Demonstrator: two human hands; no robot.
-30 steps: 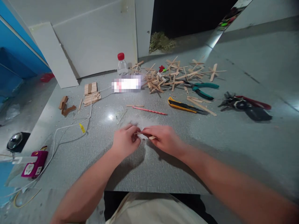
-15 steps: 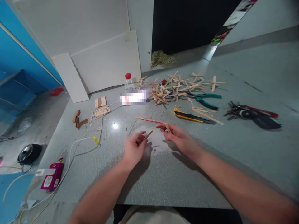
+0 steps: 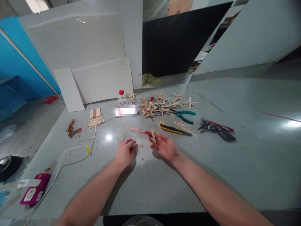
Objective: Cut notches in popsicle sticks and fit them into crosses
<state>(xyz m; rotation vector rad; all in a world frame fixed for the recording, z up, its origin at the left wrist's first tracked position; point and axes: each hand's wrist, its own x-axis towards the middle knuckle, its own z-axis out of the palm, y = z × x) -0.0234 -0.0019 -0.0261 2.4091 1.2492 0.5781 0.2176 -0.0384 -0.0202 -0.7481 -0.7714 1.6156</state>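
One red-capped bottle (image 3: 122, 98) beyond the stick (image 3: 153, 135) in right fingers (image 3: 153, 146)

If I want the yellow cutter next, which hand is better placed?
Probably the right hand: it is nearer the yellow cutter, though it holds a wooden stick. The left hand is farther away.

Red-capped clear bottle (image 3: 122, 99) near a white board (image 3: 101, 81), purple box (image 3: 40, 185) on the counter (image 3: 160, 191), yellow tag (image 3: 87, 149) on a white cable (image 3: 58, 168)
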